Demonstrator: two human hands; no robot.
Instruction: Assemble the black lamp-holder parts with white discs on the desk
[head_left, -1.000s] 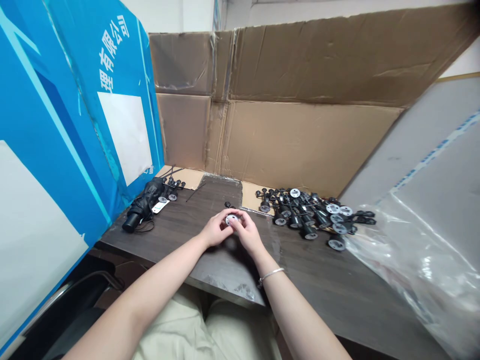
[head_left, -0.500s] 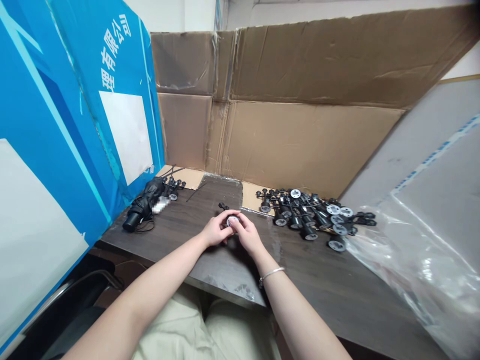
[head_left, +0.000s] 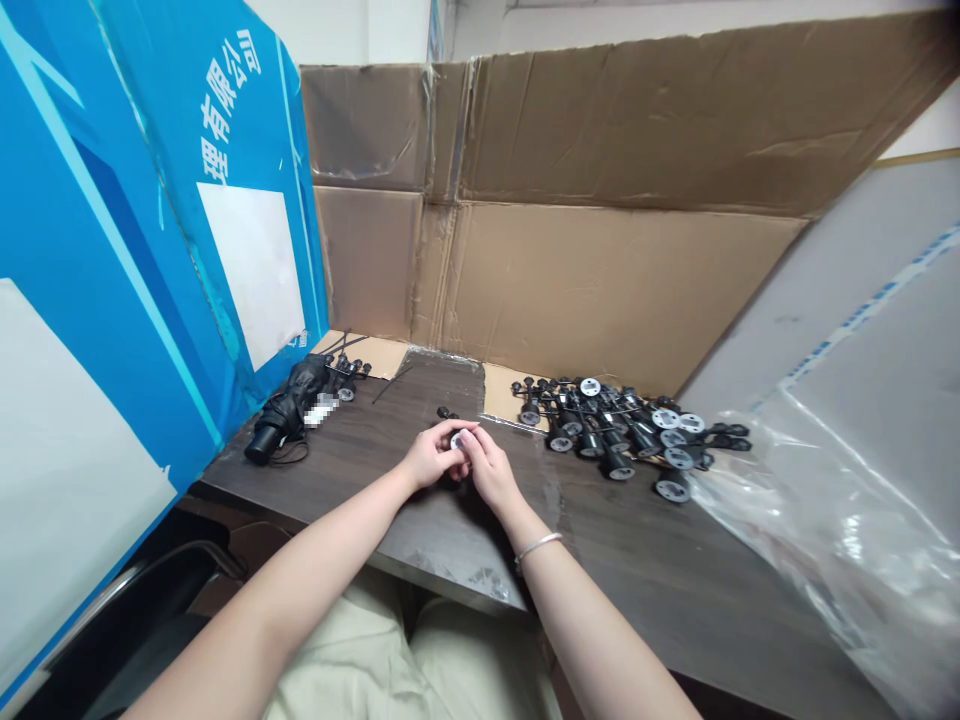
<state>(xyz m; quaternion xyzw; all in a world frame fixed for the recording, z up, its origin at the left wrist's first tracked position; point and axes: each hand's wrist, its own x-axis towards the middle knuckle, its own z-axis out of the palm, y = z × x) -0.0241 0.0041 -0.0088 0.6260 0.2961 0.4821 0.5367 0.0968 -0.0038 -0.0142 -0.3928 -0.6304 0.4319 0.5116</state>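
Observation:
Over the middle of the dark table, my left hand and my right hand are closed together around a black piece with a pale round end face. The fingers hide most of its body. My right thumb lies across the pale face, and my left fingers curl round the other side. Just beyond the fingertips a small black knob shows, perhaps part of the same piece. To the right lies a heap of similar black pieces, several with pale round ends bearing small dark marks.
A folded black umbrella lies at the left, beside a few smaller black pieces and a thin black stick. Cardboard panels stand along the back, a blue board at left. Clear plastic sheeting hangs at right.
The pale round face has shifted slightly left between my hands. My right thumb and wrist have moved a little left with it; the heap and umbrella stay put.

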